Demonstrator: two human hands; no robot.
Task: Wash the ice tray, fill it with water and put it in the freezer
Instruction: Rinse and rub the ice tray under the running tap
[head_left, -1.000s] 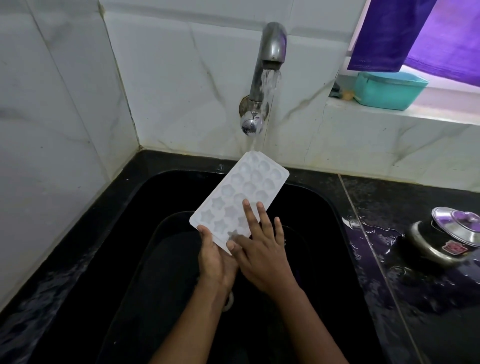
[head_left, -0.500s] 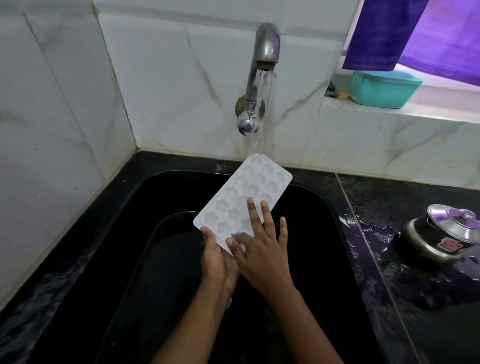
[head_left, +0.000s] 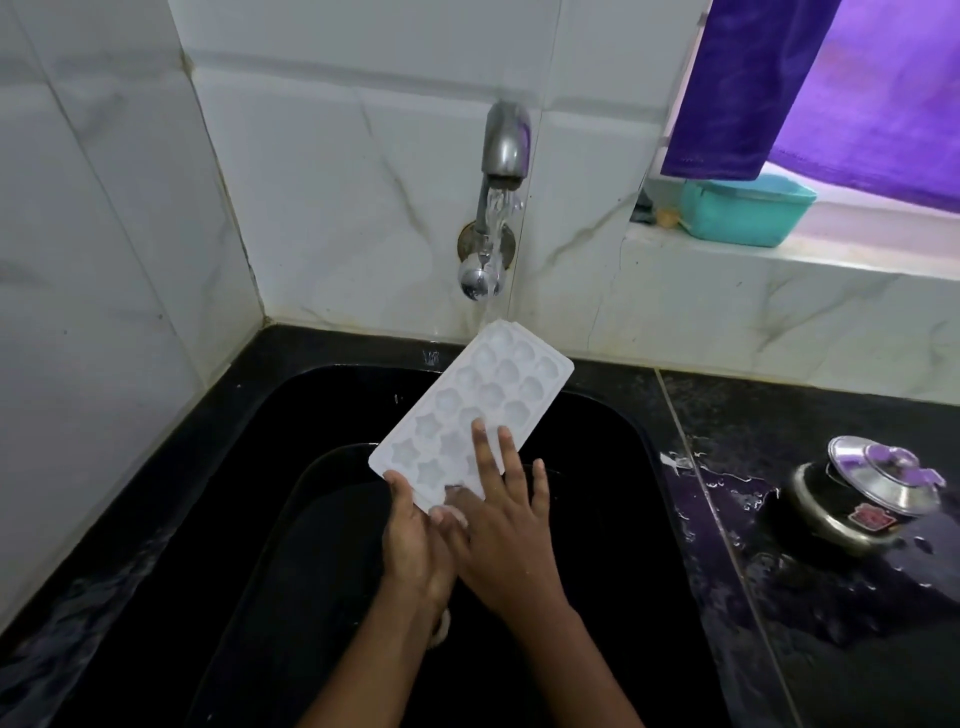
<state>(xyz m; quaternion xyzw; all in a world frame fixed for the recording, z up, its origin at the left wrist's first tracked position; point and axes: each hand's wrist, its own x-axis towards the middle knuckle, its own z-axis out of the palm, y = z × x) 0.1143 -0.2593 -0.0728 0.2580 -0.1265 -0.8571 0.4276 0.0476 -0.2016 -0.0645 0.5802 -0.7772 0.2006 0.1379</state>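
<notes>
A white ice tray (head_left: 467, 410) with star and round moulds is held tilted over the black sink (head_left: 270, 426), its far end under the water that runs from the metal tap (head_left: 504, 150). My left hand (head_left: 415, 540) grips the tray's near corner from below. My right hand (head_left: 504, 525) lies flat on the tray's near end, fingers spread over the moulds.
White marble tiles form the walls at the back and left. A wet black counter (head_left: 810, 597) lies to the right with a steel pot and lid (head_left: 862, 493) on it. On the window ledge stands a teal plastic box (head_left: 743, 213) below a purple curtain (head_left: 831, 88).
The tray and both hands have stayed in nearly the same place under the running water. My right fingers have shifted slightly over the moulds.
</notes>
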